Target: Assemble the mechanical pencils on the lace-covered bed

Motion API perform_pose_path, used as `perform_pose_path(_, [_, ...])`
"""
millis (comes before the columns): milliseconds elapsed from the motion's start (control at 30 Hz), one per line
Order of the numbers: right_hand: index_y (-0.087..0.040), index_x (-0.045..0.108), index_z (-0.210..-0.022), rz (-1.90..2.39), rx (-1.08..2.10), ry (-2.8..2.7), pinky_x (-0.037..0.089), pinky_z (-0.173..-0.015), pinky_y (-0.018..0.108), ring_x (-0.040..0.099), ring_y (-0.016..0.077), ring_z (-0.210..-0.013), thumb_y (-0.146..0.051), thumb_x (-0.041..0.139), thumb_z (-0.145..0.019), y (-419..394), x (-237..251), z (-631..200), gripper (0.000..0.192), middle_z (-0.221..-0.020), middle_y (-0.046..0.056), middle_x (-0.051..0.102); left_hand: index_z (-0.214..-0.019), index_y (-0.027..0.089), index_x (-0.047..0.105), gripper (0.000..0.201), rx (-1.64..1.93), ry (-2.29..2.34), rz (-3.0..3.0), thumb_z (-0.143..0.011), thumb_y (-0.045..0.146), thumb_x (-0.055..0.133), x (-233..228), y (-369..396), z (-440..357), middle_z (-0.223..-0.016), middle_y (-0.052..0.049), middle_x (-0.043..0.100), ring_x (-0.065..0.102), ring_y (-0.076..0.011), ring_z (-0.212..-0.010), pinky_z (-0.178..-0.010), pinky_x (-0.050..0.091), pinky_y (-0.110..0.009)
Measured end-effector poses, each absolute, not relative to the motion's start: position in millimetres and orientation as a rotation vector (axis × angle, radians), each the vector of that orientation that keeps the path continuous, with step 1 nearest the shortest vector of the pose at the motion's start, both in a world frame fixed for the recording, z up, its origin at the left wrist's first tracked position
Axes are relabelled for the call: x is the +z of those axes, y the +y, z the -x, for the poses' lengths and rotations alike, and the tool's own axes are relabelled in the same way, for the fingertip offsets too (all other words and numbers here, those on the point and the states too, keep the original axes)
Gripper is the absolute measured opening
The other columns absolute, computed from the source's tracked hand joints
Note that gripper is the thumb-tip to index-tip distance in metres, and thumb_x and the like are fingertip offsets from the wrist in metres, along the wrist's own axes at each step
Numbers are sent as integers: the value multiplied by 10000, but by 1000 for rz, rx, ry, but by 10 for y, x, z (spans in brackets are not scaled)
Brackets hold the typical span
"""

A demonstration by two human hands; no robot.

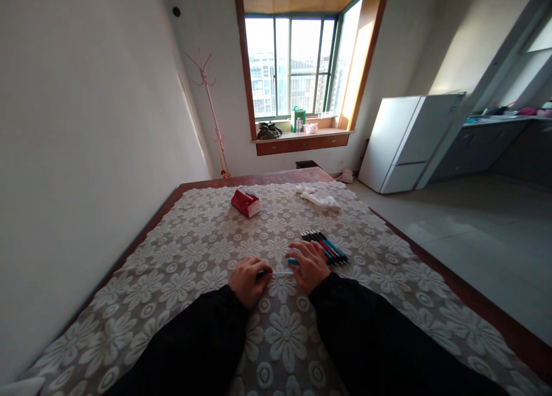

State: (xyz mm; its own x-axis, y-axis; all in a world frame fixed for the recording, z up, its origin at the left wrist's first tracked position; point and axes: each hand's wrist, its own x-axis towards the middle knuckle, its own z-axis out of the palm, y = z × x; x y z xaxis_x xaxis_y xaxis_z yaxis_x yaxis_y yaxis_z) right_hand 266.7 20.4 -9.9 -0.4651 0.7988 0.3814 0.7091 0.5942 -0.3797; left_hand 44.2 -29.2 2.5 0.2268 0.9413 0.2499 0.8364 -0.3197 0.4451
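My left hand (250, 281) is closed, with thumb and fingertips pinched on a thin white rod (282, 273) that looks like a pen refill. Something dark shows inside that grip. The rod points right and its far end comes close to my right thumb. My right hand (309, 265) curls around a blue pen barrel (293, 261); its fingers hide most of it. Just beyond the right hand, several pens (330, 248) lie side by side in a slanted row, black, blue and red, partly covered by the hand.
A patterned lace cloth (194, 295) covers the table. Farther back lie a red tissue pack (245, 203) and a crumpled white plastic bag (321, 199). The table's brown edge (457, 292) runs along the right. A wall stands left; a white fridge (394, 143) stands at the back right.
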Motion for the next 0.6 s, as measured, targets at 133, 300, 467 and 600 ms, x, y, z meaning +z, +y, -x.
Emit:
perform_pose_path(133, [-255, 708, -994, 1314, 175, -2299, 144, -1126, 499, 459, 270, -1294, -181, 570, -816, 219, -91, -2660, 237, -1348, 37, 625, -917, 254, 748, 112, 709, 1693, -2272, -899, 259, 638, 31, -296, -443, -982, -28, 720, 633, -229, -1009, -908, 464, -345])
perform_pose_path(300, [-199, 688, -927, 1386, 74, -2419, 265, -985, 443, 541, 254, -1078, -184, 566, -809, 208, 21, -2693, 171, -1094, 81, 695, -919, 255, 748, 107, 715, 1681, -2267, -895, 260, 644, 30, -292, -435, -988, -27, 719, 632, -230, -1016, -917, 461, -344])
perform_pose_path(467, [-195, 663, -888, 1314, 48, -2615, 272, -909, 413, 549, 240, -991, -199, 568, -784, 199, 131, -2758, 141, -974, 66, 695, -918, 264, 746, 108, 714, 1688, -2265, -893, 256, 641, 33, -289, -443, -982, -23, 718, 630, -229, -1020, -915, 461, -344])
perform_pose_path(600, [-192, 655, -885, 1307, 93, -2662, 265, -899, 399, 556, 229, -981, -202, 569, -779, 182, 171, -2761, 137, -970, 61, 696, -921, 267, 749, 114, 717, 1690, -2261, -895, 259, 638, 23, -290, -449, -984, -22, 717, 629, -225, -1017, -917, 462, -344])
